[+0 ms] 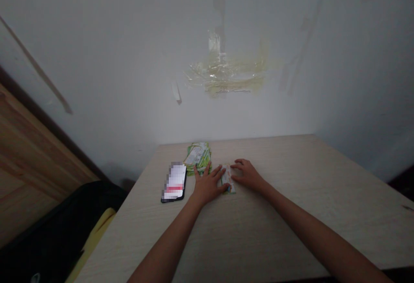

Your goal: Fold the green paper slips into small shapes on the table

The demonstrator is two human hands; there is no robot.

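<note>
White-and-green paper, a printed slip (227,176), lies low at the frame's centre, between both hands. I have the left hand (208,186) splayed, thumb resting on the slip, probably steadying it; the right hand (248,174) bends loosely, fingers apart at the slip's right edge, contact unclear to me. Left of centre, a pile (198,155) of similar slips sits at the left fingertips, seemingly within reach. Further left, the phone (177,179) lies apparently aside to leave room.

From my remote feed, I note a likely home room: pale wood-grain table (246,235), scuffed white wall (113,58), yellowed clear tape (233,73), brown wooden panel (29,145).
</note>
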